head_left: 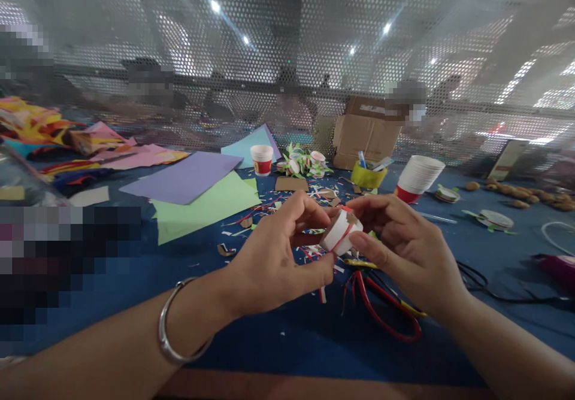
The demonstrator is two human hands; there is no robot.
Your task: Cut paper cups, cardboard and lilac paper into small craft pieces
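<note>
Between my two hands is a short cut-down paper cup [340,234], white with a red line round it, held tilted above the table. My left hand [287,256] grips its left side, with the thumb below and the fingers behind. On the other side, my right hand [404,244] pinches the rim between thumb and fingers. Red-handled scissors [386,307] lie on the table below my right hand, their blades partly hidden. Paper scraps [269,205] in white, red and brown are strewn beneath and behind the cup.
Purple [182,175] and green paper sheets [204,208] lie at left. Behind stand a paper cup [261,160], a pile of small paper crafts [303,161], a cardboard box [366,130] and a yellow-green holder [369,176]. Stacked cups [417,177] and paper turtles [492,219] are at right.
</note>
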